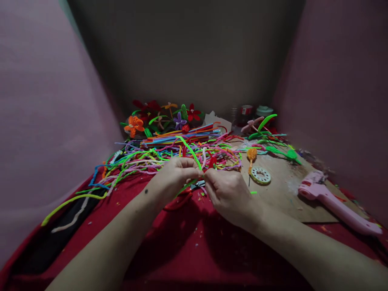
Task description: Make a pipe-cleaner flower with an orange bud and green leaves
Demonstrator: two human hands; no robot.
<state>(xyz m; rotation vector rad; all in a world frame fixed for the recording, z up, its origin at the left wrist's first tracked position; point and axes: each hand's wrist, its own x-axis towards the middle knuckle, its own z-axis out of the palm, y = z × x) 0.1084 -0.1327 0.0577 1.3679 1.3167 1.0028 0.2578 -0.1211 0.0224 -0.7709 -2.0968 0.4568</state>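
Observation:
My left hand pinches a bright green pipe cleaner between thumb and forefinger. One end of it rises up and to the left above the fingers, and a green length also shows below them. Fingertip to fingertip with it, my right hand is closed at the same spot on the pipe cleaner; the exact grip is hidden by the fingers. Just beneath my hands lies a cutting tool with red handles and metal jaws, partly covered by the left hand.
Loose coloured pipe cleaners are heaped behind my hands, with a bundle of straight ones beyond. Pipe-cleaner flowers stand at the back. On a board to the right are a round spool and a pink glue gun.

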